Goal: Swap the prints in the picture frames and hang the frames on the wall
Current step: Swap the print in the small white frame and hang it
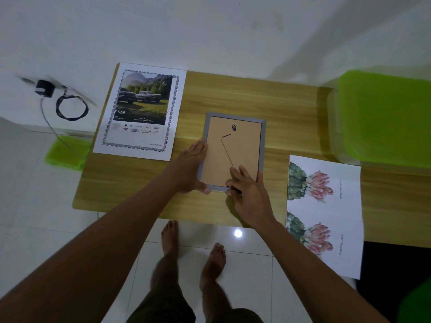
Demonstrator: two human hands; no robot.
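A grey picture frame (pixel 262 145) lies face down in the middle of the wooden table (pixel 245 94), its brown backing board (pixel 242 150) up, with a small hanger near the top. My left hand (pixel 190 167) holds the frame's left edge, fingers straight along it and thumb at the near corner. My right hand (pixel 247 190) rests on the backing's near right part, its fingers touching a small dark tab at the bottom edge. A truck print (pixel 142 110) lies at the table's left. A cactus-flower print (pixel 324 213) hangs over the near right edge.
A green plastic chair (pixel 384 115) stands at the table's right end. On the white floor at left sit a black plug and coiled cable (pixel 70 106) and a green object (pixel 66 150). My bare feet (pixel 193 248) stand on the tiles just below the table's near edge.
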